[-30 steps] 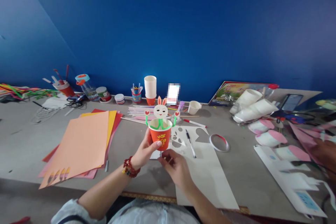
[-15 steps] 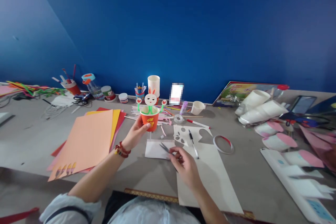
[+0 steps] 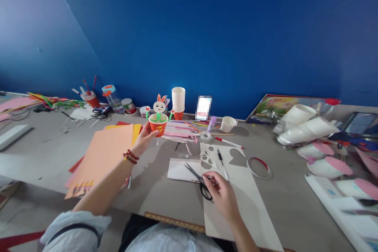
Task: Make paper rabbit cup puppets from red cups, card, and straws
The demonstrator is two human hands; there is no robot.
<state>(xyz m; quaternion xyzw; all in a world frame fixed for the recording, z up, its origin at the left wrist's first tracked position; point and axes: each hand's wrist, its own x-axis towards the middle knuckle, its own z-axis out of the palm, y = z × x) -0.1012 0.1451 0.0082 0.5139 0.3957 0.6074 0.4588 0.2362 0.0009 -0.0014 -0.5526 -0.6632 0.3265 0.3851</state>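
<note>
Clasping red cup (image 3: 161,126) with rabbit figure (image 3: 159,106) in left hand (image 3: 143,138), with right hand (image 3: 221,191) at scissors (image 3: 198,176), cannot tell whether clamped

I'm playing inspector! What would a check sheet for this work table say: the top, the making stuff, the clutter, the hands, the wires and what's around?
Surface: grey table, with a small dark spot towards the left.
Job's things: red cup with a bunny figure; scissors, blades over a small white paper piece.
Clutter: coloured paper stack, pile of thin strips, black-gripped pen.
Hands: left hand holds the red cup; right hand has its fingers at the scissors' handles.
Cables: thin pale cable in loops, back left.
Surroundings: blue wall behind; one pixelated item before it, unreadable.
</note>
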